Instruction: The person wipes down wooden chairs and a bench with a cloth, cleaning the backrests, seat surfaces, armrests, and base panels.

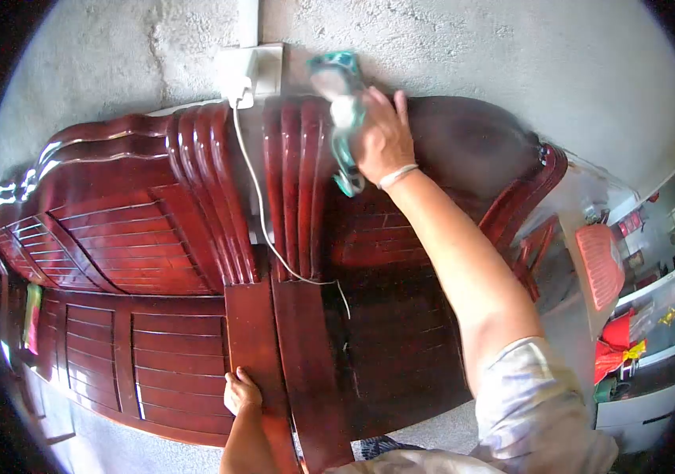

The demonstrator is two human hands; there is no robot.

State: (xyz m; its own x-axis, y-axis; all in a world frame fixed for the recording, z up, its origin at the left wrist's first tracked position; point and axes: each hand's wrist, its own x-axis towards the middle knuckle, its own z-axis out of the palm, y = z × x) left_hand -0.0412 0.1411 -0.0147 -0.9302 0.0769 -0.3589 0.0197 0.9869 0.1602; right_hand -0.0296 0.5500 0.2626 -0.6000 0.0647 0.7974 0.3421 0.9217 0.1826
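Observation:
A teal-and-white cloth (346, 110), smeared by motion, is in my right hand (386, 136) at the top of the dark red wooden bench backrest (464, 134), close to the wall. Part of the cloth hangs below the fingers. My left hand (243, 392) rests on the bench seat (252, 340) near its front, fingers a little apart and bent, with nothing seen in them. A white cable (252, 178) runs from a plug (239, 75) down over the backrest onto the seat.
The bench stands against a rough grey wall (432, 39). At the right are a pink ridged object (599, 266), a red bag (614, 347) and a white cabinet (642, 419). A green-and-pink item (33, 318) stands at the bench's far left end.

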